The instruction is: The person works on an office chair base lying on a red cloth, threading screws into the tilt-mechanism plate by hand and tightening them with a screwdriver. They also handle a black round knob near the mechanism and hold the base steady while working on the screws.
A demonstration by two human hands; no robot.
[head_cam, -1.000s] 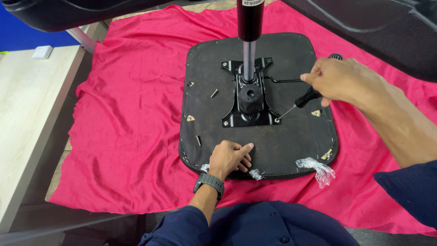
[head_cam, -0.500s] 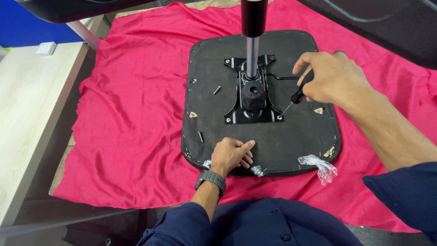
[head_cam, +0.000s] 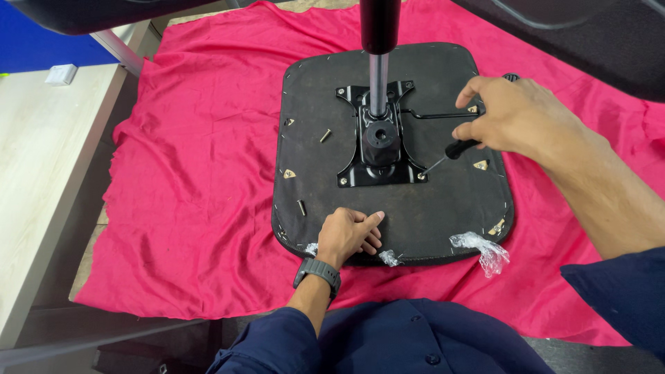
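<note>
Right hand (head_cam: 512, 118) drives screwdriver (head_cam: 450, 152) into bracket (head_cam: 377, 149); left hand (head_cam: 350, 235) steadies seat base (head_cam: 443, 201).

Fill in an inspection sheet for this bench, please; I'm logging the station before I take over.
Surface: red cloth spread under the work.
Job's things: dark seat base lying flat; black bracket with gas post upright; screwdriver tip at the bracket's corner.
Clutter: loose bolts on the base; plastic scraps at its near edge.
Grippers: right hand grips the screwdriver; left hand presses on the base.
Cables: nothing seen.
Surroundings: pale table at left, small white box on it.
</note>
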